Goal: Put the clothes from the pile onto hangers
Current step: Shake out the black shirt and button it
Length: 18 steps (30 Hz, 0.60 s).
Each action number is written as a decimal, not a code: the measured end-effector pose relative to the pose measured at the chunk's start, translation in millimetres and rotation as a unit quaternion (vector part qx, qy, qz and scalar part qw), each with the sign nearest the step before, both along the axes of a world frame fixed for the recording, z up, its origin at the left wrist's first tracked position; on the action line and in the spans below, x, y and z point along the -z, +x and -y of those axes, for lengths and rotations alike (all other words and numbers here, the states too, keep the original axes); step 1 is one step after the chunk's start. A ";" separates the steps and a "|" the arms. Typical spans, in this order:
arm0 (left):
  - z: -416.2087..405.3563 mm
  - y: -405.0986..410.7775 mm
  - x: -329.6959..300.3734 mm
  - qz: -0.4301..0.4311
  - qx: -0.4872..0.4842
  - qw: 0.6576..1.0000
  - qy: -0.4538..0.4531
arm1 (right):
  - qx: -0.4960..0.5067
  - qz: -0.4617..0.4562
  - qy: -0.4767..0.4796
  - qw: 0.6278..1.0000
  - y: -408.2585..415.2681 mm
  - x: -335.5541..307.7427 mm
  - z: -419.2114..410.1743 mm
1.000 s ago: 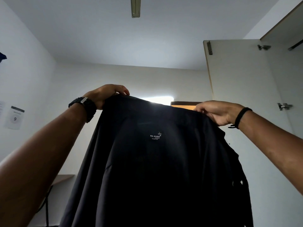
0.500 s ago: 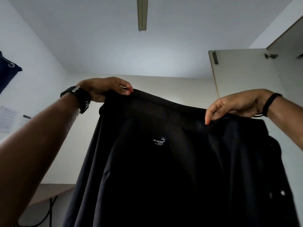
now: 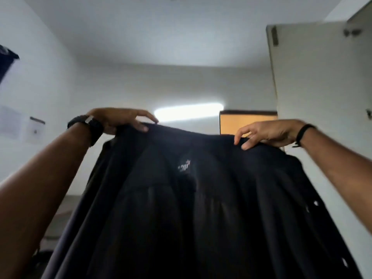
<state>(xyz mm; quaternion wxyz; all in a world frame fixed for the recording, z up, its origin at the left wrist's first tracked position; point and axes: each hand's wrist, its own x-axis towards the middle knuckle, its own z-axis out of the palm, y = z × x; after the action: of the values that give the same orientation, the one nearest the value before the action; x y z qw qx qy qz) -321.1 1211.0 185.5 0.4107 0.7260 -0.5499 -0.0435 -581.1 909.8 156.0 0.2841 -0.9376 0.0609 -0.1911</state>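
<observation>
Holding up: both hands raise a dark navy, thin-fabric shirt [image 3: 181,208] in front of the camera, which looks upward toward the ceiling.
Far left: a dark blue cloth [image 3: 7,61] shows at the frame edge against the white wall, blurred.
Wall papers: a pale paper sheet with a dark clip along its top [image 3: 35,130] hangs on the left wall, too blurred to read.
Left wrist: a black wristwatch with a silver buckle [image 3: 88,125] sits just behind the hand.
Left hand [image 3: 118,119]: curled over the shirt's top edge at the left shoulder, fingers draped forward over the fabric and gripping it.
Desk: a brown-topped desk [image 3: 64,206] stands low at the left, partly hidden behind the arm and the hanging cloth.
Shirt position: held in the air between the two hands, its top edge stretched across, its body hanging down and filling the lower middle of the view.
Shirt label: a small white printed mark [image 3: 184,167] sits below the collar, smeared by motion.
Shirt edge: small white buttons [image 3: 316,203] show down the right side.
Right hand [image 3: 267,133]: pinching the top edge at the right shoulder, thumb under, fingers bent over the fabric.
Right wrist: a black cord bracelet [image 3: 302,133].
Far right: a white open wardrobe door [image 3: 318,77] stands behind the right arm.
</observation>
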 end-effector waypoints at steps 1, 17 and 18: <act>10.1 15.6 31.9 -0.017 -0.022 0.998 0.054 | 0.015 -0.036 0.004 0.999 21.0 29.1 10.6; 142.1 128.7 445.7 0.077 -0.322 0.907 0.260 | 0.275 -0.189 -0.088 0.938 207.3 398.9 43.7; 146.6 128.8 451.5 0.064 -0.328 0.908 0.253 | 0.287 -0.188 -0.091 0.935 209.4 405.1 45.8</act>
<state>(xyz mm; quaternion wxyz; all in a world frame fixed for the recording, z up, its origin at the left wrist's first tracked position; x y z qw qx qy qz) -192.2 1064.4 -266.0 0.1680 0.9462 -0.2765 0.0029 -371.7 864.0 -249.1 0.1144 -0.9208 0.3620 -0.0897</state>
